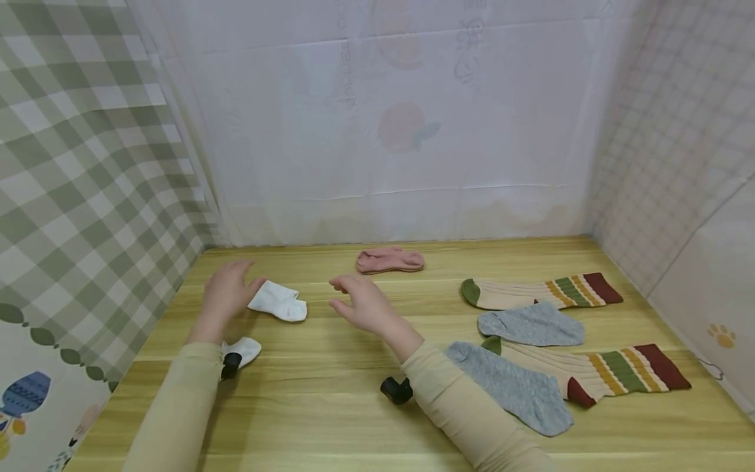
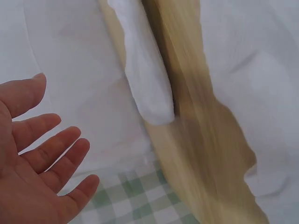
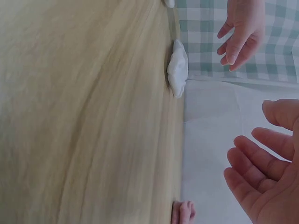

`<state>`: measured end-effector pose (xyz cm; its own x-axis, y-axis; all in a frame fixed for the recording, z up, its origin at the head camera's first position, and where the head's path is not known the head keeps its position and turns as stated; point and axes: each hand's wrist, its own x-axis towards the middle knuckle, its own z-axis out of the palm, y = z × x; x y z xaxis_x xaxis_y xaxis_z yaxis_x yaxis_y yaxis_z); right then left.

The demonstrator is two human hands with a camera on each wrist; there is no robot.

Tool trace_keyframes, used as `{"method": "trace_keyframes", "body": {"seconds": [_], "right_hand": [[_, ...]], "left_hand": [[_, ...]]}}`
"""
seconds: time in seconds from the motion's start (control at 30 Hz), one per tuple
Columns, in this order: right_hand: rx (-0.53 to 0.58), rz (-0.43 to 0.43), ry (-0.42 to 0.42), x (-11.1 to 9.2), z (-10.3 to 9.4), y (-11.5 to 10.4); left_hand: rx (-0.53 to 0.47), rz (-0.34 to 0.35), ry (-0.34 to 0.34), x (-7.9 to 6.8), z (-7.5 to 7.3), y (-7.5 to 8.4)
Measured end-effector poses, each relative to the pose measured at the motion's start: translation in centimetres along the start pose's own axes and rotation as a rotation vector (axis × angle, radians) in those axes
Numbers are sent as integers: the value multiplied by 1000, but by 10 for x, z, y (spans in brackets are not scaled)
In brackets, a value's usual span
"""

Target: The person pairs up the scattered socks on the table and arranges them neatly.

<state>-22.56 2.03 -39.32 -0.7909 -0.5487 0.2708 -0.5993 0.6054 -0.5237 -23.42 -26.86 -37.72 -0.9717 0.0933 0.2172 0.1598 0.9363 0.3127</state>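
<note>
While the left hand (image 1: 227, 288)'s fingers are spread and the right hand (image 1: 368, 305)'s are loosely bent, two soft white socks (image 1: 277, 303) lie left of centre: one just beside the left hand, one partly hidden by the left wrist. Mid-frame, one pink folded bundle (image 1: 389, 261). Right side: two ribbed cream socks (image 1: 519, 295), striped cuffs; two flecked grey socks (image 1: 531, 326) overlapping them. Wood-grain desk (image 1: 330, 406).

We see a wood-grained worktop (image 1: 330, 426) enclosed by green-checked cloth (image 1: 88, 124) at left, a pale sheet (image 1: 283, 137) behind, and a faintly gridded covering (image 1: 666, 137) at right.
</note>
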Motion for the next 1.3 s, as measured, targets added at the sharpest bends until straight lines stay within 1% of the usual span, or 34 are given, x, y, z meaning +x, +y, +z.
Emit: {"method": "trace_keyframes", "body": {"seconds": [0.17, 0.3, 0.47, 0.67, 0.83, 0.97, 1.17, 1.3], "right_hand": [[28, 32, -25, 5, 8, -1], [41, 65, -39, 7, 13, -3], [83, 95, -49, 10, 19, -2], [116, 156, -83, 14, 27, -2], [152, 194, -97, 17, 31, -4], [178, 210, -108, 19, 36, -5], [164, 235, -118, 23, 40, -8], [148, 242, -129, 26, 44, -8]], "left_hand": [[-44, -22, -53, 7, -1, -9], [-78, -57, -114, 9, -3, -13], [-126, -104, -194, 14, -4, -15], [-131, -165, -262, 17, 2, -20], [-137, -205, -280, 17, 9, -22], [-132, -210, -286, 15, 14, -24], [-136, -216, -281, 16, 18, -27], [-120, -210, -266, 17, 19, -29]]}}
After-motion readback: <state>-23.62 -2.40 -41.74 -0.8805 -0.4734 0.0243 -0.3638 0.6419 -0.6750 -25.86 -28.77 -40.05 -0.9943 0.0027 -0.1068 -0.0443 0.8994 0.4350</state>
